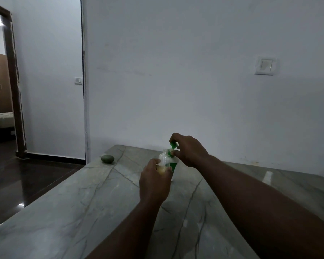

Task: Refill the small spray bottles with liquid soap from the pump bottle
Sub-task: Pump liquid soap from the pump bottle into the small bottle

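Holding a small bottle against the pump

At the far left a dark-framed doorway [15, 86] opens onto another room, and a small wall switch [78, 80] sits on the white wall beside it. Lower down, a rounded grey-green lump [107, 158] lies near the far left corner of the desk [82, 212], a grey stone top with dark veins.

Near the middle, the left grip [154, 181] is wrapped narrowly round the lower half of the small bottle [163, 158]. This bottle is clear, held upright above the desk, its neck open and uncapped, with a little yellowish liquid in the bottom. Touching it on the right is the pump bottle [173, 166], which carries a green label; its base is mostly hidden behind the left grip. The green pump head [173, 145] stands just above the small bottle's neck. The right grip [189, 151] is closed on that pump head, fingers curled over the top and thumb below it.

Far right, a larger white switch plate [266, 65] is mounted on the wall
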